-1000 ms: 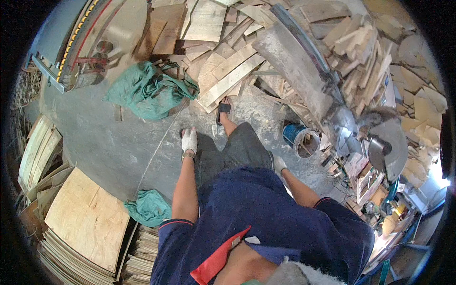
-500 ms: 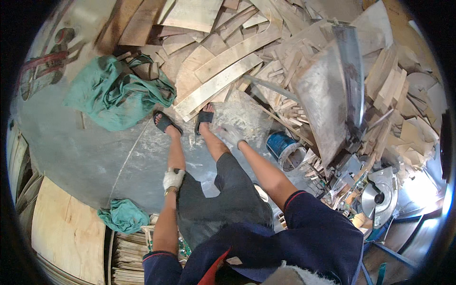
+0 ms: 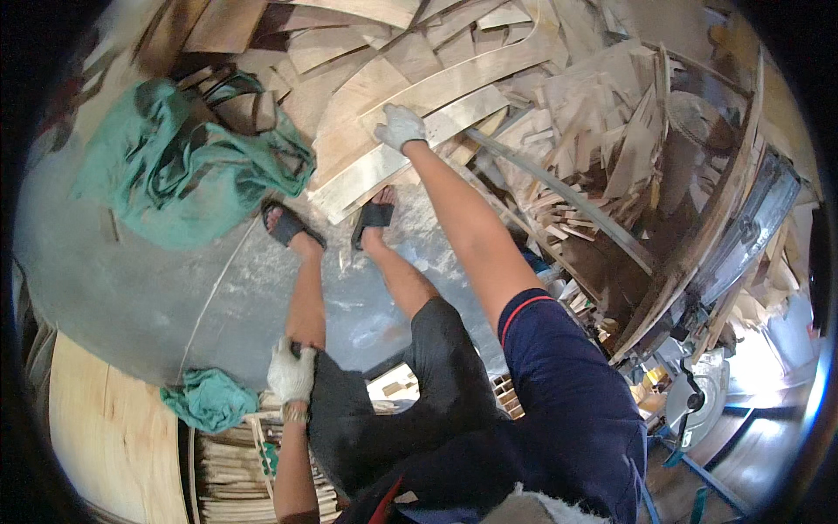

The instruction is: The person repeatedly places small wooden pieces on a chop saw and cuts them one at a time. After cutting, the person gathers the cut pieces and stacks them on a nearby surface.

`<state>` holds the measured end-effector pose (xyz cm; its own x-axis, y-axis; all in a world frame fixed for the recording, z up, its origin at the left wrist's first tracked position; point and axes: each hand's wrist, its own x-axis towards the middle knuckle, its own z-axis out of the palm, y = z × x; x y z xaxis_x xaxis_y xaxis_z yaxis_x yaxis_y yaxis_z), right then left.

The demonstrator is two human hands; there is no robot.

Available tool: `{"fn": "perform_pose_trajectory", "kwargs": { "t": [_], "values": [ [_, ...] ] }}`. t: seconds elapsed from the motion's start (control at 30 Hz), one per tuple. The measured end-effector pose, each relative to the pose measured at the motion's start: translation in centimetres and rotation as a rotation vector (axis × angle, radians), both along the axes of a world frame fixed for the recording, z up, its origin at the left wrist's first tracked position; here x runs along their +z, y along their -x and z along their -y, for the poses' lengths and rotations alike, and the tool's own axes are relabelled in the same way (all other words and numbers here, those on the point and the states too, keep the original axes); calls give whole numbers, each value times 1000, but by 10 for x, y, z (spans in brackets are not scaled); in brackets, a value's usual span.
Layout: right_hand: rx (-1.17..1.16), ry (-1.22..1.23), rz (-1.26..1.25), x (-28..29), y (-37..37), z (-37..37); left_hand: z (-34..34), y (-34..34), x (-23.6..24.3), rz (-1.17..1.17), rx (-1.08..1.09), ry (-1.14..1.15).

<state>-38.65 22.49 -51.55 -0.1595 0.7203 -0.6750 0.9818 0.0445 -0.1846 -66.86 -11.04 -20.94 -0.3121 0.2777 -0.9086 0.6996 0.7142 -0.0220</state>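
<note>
My right hand (image 3: 401, 127), in a white work glove, reaches down onto the near end of a long curved plywood strip (image 3: 463, 80). Its fingers look apart and touch the wood; I cannot see them closed round it. A paler plywood strip (image 3: 349, 189) lies just nearer, its end close to my sandals. Over my left knee rests my left hand (image 3: 291, 370), gloved as well, thumb and fingers spread, with nothing visible in it. Beyond the strips spreads a heap of plywood offcuts (image 3: 410, 57).
A crumpled green cloth (image 3: 175, 166) lies on the grey floor at left, a smaller one (image 3: 209, 400) nearer. At right stand a dark-edged panel (image 3: 698, 279), a metal bar (image 3: 567, 196) and a circular saw (image 3: 694, 402). Plywood sheets (image 3: 113, 437) are stacked near left.
My right hand has moved from above the floor by my foot forward onto the plywood strip. The large panel at right has swung outward, uncovering offcuts. My left hand stays on the knee.
</note>
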Motion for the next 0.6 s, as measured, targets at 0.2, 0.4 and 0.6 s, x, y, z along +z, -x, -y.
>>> {"fn": "perform_pose_trajectory", "kwargs": {
  "t": [0.2,0.4,0.6],
  "values": [
    [221,-97,163,-51,11,-34,7,25,-6,-4,85,-85],
    [265,-126,256,-65,9,-15,8,36,-4,-6,150,-107],
    [255,251,125,1,21,91,5,14,-3,-14,51,-101]
  ]
}}
